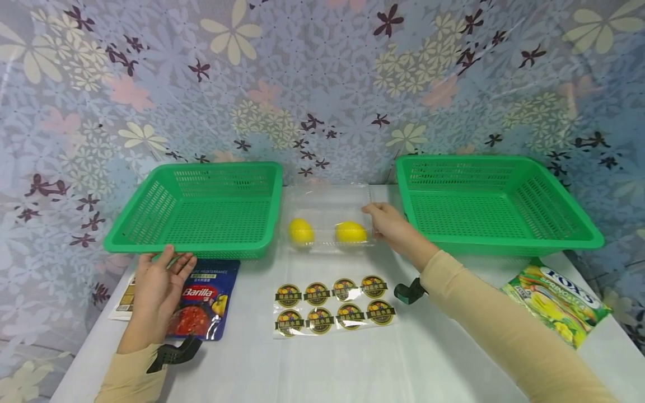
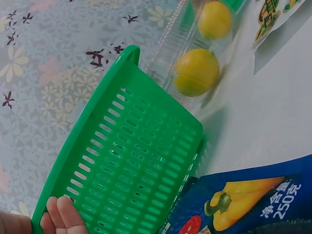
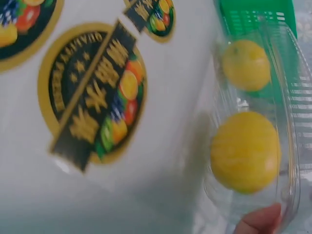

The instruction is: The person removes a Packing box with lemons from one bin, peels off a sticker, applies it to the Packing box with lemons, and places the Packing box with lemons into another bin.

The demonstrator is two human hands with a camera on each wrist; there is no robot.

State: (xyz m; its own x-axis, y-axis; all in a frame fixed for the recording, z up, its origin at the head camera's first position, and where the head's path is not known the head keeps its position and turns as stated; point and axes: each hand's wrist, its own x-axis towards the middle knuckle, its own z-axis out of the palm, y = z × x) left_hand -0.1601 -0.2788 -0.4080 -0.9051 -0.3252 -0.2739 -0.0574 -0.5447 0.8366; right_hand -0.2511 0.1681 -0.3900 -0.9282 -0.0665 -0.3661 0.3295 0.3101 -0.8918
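Head view: nearest, two beige sleeves [image 1: 504,341] reach in over a white table [image 1: 302,372], with a black wrist device [image 1: 176,355] at the left cuff and another at the right. Left of the middle lies a blue Barilla pouch [image 1: 201,308], partly behind the left forearm and hand, with a pale packet [image 1: 126,299] beyond it at the table's left side. In the middle, a clear sheet of round stickers [image 1: 333,308] lies flat, two rows of four. On the right, a green-and-yellow Fox's bag [image 1: 559,305] lies slanted near the table edge.

Farther back, the left hand [image 1: 160,280] pinches the near rim of the left green basket [image 1: 247,246]; the left wrist view shows fingers curled at the rim's underside. The basket stands far left, just behind the pouch.

Between that basket and the right green basket [image 1: 504,244] sits a clear plastic container [image 1: 325,204], far from the person and beyond the stickers. Two yellow fruits, the left fruit [image 1: 300,230] and the right fruit [image 1: 351,231], rest in it, apart from each other. The right hand [image 1: 392,224] grips the container's right side; its thumb shows against the clear wall in the right wrist view.

Farthest, a floral cloth [image 1: 322,84] hangs behind everything.
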